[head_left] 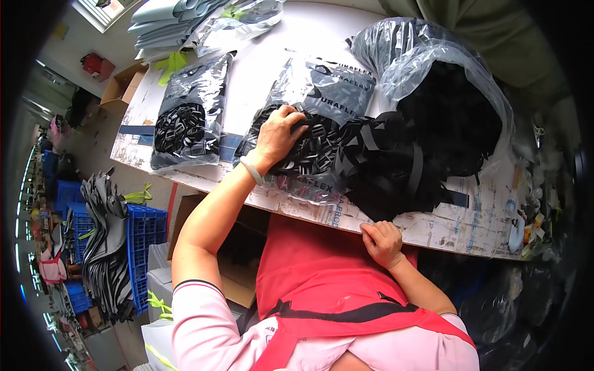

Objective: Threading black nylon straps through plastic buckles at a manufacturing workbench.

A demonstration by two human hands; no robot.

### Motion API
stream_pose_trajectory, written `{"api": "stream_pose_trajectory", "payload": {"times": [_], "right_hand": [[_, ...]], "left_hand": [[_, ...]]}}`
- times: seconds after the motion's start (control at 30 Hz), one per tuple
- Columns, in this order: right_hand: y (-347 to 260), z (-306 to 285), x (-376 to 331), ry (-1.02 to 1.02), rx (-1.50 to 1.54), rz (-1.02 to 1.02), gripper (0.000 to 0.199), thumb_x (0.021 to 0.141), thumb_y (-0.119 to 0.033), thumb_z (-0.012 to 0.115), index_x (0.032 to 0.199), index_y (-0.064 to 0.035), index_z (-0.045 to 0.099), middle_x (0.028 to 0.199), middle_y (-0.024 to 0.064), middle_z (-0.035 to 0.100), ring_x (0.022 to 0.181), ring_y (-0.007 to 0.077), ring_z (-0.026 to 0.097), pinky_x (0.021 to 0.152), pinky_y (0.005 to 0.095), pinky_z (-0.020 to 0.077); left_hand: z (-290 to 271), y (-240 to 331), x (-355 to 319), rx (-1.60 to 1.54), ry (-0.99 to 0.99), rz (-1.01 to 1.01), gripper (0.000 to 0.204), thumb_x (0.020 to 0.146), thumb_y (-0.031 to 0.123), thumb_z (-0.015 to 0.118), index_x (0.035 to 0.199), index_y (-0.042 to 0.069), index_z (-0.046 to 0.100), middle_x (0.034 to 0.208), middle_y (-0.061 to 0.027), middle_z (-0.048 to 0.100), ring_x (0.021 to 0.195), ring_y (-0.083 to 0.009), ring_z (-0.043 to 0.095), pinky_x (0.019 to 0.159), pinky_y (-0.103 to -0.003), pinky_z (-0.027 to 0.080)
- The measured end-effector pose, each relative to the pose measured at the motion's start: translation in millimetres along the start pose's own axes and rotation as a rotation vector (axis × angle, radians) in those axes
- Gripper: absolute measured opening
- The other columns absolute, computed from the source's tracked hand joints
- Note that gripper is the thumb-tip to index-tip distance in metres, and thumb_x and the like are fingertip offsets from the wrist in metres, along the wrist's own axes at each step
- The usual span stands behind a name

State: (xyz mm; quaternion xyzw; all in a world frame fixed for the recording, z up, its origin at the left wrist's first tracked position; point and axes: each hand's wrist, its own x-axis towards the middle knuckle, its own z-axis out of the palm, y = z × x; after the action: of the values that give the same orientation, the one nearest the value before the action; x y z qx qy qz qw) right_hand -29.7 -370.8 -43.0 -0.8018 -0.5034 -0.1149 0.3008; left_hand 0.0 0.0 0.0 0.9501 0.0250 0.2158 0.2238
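Note:
My left hand (281, 137) lies over a clear plastic bag (337, 93) of black plastic buckles (312, 148), its fingers curled among them. Whatever is between those fingers is hidden. At the table's front edge, my right hand (382, 242) is closed, and I cannot make out what it grips. Just beyond it lies a heap of black straps and fabric (396, 167). This heap spills from a large clear bag (495, 105) with dark contents on the right. To the left, a second clear bag (192, 93) holds more black buckles.
The worn white table (253, 68) carries folded grey sheets (167, 28) at the far left. A cardboard box (124, 89) stands beyond its left side. Blue crates (147, 238) with grey strips (105, 235) stand on the floor at left. Wrapped bundles lie under the table at right.

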Motion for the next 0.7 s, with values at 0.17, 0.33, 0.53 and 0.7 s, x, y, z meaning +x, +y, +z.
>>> {"api": "stream_pose_trajectory", "payload": {"times": [0.17, 0.33, 0.53, 0.7], "right_hand": [[-7, 0, -5, 0.023, 0.006, 0.022, 0.018, 0.075, -0.005, 0.071, 0.091, -0.0089, 0.064, 0.071, 0.0052, 0.052, 0.063, 0.0232, 0.054, 0.057, 0.0345, 0.0431], [-4, -1, -4, 0.036, 0.007, 0.004, 0.018, 0.075, -0.006, 0.07, 0.092, -0.0087, 0.064, 0.071, 0.0054, 0.052, 0.064, 0.0234, 0.055, 0.058, 0.0348, 0.0435], [-6, -4, -7, 0.025, 0.012, 0.01, 0.017, 0.075, -0.006, 0.07, 0.091, -0.0087, 0.064, 0.071, 0.0057, 0.052, 0.065, 0.0238, 0.055, 0.058, 0.0352, 0.0442], [-9, -11, -4, 0.027, 0.083, 0.056, 0.017, 0.078, -0.004, 0.07, 0.095, -0.0073, 0.065, 0.072, 0.007, 0.054, 0.064, 0.0227, 0.056, 0.057, 0.032, 0.0451]], "left_hand": [[-17, 12, 3, -0.116, 0.093, -0.121, 0.019, 0.084, 0.024, 0.073, 0.096, 0.009, 0.071, 0.094, -0.0097, 0.064, 0.085, -0.0319, 0.065, 0.075, -0.038, 0.052], [-30, 18, 10, -0.802, 0.087, -0.661, 0.027, 0.09, 0.026, 0.071, 0.089, 0.0, 0.07, 0.078, -0.0005, 0.06, 0.065, -0.0101, 0.057, 0.052, -0.025, 0.045], [-28, 27, -23, -1.682, 0.075, -0.813, 0.027, 0.097, 0.031, 0.06, 0.105, 0.005, 0.062, 0.079, -0.0003, 0.055, 0.06, -0.0096, 0.047, 0.044, -0.021, 0.037], [1, 116, -95, -1.98, -0.073, -0.872, 0.028, 0.099, 0.034, 0.056, 0.11, 0.008, 0.058, 0.088, -0.0032, 0.058, 0.064, -0.0106, 0.046, 0.046, -0.02, 0.035]]}}
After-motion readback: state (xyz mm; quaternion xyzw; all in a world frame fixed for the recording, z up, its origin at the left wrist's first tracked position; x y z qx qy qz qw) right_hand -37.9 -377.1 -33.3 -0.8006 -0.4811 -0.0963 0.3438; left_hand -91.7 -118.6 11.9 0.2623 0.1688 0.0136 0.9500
